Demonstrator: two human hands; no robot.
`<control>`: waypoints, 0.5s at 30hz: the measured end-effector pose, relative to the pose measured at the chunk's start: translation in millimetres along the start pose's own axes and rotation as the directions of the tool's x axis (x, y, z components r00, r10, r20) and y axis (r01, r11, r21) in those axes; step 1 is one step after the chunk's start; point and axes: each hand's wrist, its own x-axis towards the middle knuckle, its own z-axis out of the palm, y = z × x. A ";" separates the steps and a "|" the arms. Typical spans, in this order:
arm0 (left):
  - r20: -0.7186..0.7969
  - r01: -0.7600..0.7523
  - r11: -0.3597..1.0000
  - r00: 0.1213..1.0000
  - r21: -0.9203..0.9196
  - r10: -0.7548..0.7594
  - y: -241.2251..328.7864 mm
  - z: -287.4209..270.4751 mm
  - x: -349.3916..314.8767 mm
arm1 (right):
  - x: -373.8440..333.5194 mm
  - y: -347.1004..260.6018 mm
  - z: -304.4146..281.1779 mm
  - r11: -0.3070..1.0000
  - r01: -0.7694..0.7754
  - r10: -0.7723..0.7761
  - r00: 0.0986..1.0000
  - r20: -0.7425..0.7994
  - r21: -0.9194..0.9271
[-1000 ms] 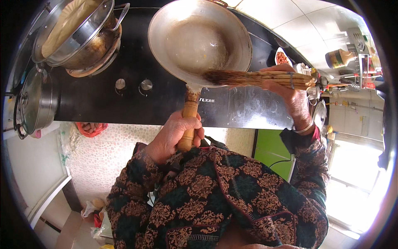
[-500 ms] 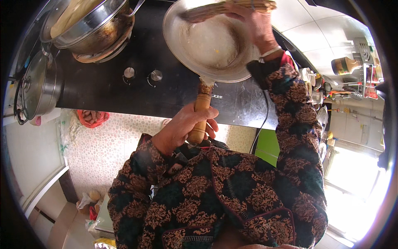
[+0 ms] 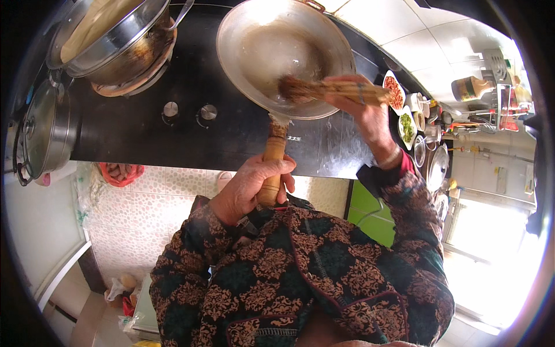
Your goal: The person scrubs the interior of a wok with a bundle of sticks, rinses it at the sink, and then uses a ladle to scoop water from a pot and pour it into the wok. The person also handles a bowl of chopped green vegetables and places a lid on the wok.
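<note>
A wok (image 3: 248, 58) with a wooden handle (image 3: 274, 151) rests over the black stove, a little liquid glinting in its bowl. My left hand (image 3: 250, 186) is wrapped round that handle, close to my body. Gripped in my right hand (image 3: 365, 110) is a bundled-twig wok brush (image 3: 324, 91). Its dark bristle end touches the inside of the wok on the near side, and its bound end points to the right.
At the far left a steel pot (image 3: 136, 43) stands on a burner, beside a lidded pan (image 3: 52, 133). Two control knobs (image 3: 207, 112) sit on the black stovetop (image 3: 139, 136). Right of the wok are dishes of chopped red (image 3: 394, 92) and green food (image 3: 407, 127).
The brush has moved from the wok's far rim down to its near side. My right hand came nearer with it. The milky liquid in the wok now looks thinner and browner.
</note>
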 end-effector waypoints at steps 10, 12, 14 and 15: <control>-0.023 -0.046 0.997 0.999 0.060 0.048 3.2 8.2 -8.8 | 77.5 41.4 -25.4 0.539 0.557 -0.582 0.789 0.198 -0.633; -0.022 -0.012 0.999 1.000 0.030 0.013 3.6 7.4 -8.0 | 52.2 32.7 -34.7 0.669 0.474 -0.482 0.863 0.151 -0.573; -0.004 -0.018 0.999 1.000 0.032 0.018 4.2 6.7 -7.0 | 22.3 24.7 -32.3 0.997 0.039 -0.037 0.999 0.026 -0.074; -0.004 -0.001 0.999 1.000 0.042 0.001 4.6 6.5 -6.6 | 17.2 23.6 -25.2 0.999 0.022 -0.021 0.999 0.032 -0.030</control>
